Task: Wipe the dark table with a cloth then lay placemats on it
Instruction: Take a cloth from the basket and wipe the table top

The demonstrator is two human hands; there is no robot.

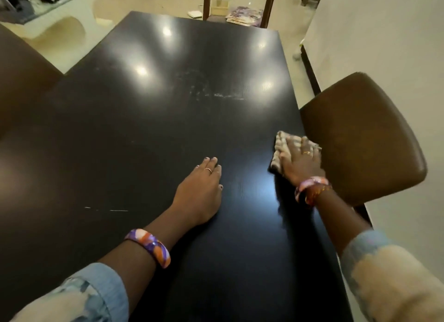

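The dark glossy table [168, 93] fills most of the view. My right hand [300, 163] lies flat on a crumpled pale checked cloth [281, 144] and presses it onto the table near the right edge. My left hand [201, 189] rests palm down on the bare tabletop near the middle, fingers together and holding nothing. Whitish smears [216, 91] show on the surface further away. A stack of patterned purple placemats [242, 14] lies past the table's far end.
A brown padded chair [360, 137] stands against the table's right edge, close to my right hand. Another brown chair [21, 81] is at the left edge. A white wall [384, 33] runs along the right. Wooden chair legs [207, 2] stand beyond the far end.
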